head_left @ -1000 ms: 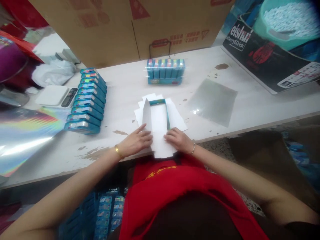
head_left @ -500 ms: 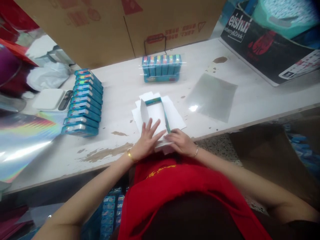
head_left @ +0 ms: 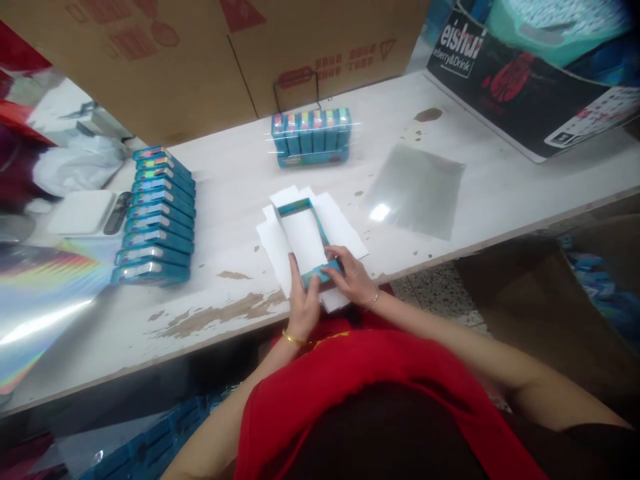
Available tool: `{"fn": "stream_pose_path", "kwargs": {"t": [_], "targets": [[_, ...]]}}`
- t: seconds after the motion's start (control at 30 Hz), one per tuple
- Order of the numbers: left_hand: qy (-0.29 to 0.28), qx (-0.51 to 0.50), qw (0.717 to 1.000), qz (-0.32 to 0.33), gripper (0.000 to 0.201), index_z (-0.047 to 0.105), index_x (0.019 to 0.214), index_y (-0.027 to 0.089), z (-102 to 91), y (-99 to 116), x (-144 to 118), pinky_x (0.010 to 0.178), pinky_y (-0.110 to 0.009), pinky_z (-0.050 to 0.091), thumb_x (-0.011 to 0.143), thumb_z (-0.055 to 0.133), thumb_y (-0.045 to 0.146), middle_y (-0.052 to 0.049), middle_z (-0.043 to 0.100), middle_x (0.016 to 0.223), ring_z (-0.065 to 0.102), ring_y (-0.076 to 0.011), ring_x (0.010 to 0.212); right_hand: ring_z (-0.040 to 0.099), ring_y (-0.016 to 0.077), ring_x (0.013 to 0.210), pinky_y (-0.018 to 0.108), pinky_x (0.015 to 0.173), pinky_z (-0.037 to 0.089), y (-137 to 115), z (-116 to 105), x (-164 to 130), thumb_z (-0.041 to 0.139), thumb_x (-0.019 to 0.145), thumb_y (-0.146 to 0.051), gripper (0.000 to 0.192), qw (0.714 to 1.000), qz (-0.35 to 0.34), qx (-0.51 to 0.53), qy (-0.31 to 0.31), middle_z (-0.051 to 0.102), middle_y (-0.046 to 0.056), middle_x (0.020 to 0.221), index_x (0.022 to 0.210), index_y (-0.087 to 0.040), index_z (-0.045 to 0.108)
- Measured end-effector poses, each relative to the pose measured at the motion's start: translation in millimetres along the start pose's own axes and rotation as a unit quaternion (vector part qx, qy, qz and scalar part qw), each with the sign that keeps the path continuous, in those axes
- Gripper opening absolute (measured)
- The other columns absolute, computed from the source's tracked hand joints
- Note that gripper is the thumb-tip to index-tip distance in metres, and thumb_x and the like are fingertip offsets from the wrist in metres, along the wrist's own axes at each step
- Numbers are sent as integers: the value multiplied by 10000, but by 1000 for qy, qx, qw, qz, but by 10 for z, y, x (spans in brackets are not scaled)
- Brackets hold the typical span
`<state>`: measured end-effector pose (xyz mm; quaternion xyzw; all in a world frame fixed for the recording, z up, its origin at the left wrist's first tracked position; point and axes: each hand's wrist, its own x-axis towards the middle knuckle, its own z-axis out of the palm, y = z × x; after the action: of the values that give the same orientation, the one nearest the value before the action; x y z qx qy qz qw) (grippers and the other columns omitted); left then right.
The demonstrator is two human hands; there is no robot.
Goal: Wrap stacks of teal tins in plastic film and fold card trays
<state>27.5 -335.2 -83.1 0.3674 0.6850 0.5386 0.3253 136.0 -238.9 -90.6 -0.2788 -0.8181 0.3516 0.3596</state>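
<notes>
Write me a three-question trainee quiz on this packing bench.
1. True or false: both hands touch the near end flap of the teal tray.
2. What lies right of the tray on the table? A) clear plastic sheet B) scissors C) tape roll
3. Fill in: the row of teal boxes lies to the tray's ____.

Key: 1 true: left hand and right hand pinch it. 2 A, the clear plastic sheet. 3 left.

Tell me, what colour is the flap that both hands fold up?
Teal flap, on the white carton; the head view shows it.
</notes>
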Motion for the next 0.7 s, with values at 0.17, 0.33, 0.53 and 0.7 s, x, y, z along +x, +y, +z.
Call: {"fn": "stream_pose_path", "kwargs": {"t": [0.17, 0.33, 0.53, 0.7], "targets": [[83, 44, 996, 9, 635, 246, 1456, 223, 42, 72, 79, 1169, -346, 195, 866, 482, 218, -29, 279, 1514, 259, -195, 1392, 535, 214, 961, 367, 820, 493, 123, -65, -60, 498, 913, -364, 261, 995, -79, -55, -38, 479, 117, 1140, 1109, -209, 572], [79, 53, 995, 9, 704, 207, 1464, 209, 78, 17, 108, 1172, -328, 188, 810, 452, 117, -35, 257, 1521, 242, -192, 1398, 480, 241, 1003, 403, 842, 463, 180, -111, -166, 511, 906, -329, 217, 976, -143, -134, -98, 490, 134, 1190, 1035, -188, 613], [64, 241, 951, 180, 685, 235, 1441, 198, -206, 130, 92, 1143, -479, 212, 841, 553, 283, -129, 314, 1477, 270, -277, 1375, 432, 225, 859, 374, 743, 420, 76, -41, -115, 459, 921, -252, 187, 970, -88, -183, -133, 560, 93, 999, 836, -192, 615], [-160, 509, 795, 289, 221, 661, 952, 186, -304, 453, 137, 1110, -554, 193, 844, 476, 131, -87, 674, 854, 597, -259, 938, 448, 233, 871, 392, 763, 416, -6, -93, -103, 440, 918, -219, 191, 965, -72, -190, -168, 571, 93, 959, 810, -189, 595]]}}
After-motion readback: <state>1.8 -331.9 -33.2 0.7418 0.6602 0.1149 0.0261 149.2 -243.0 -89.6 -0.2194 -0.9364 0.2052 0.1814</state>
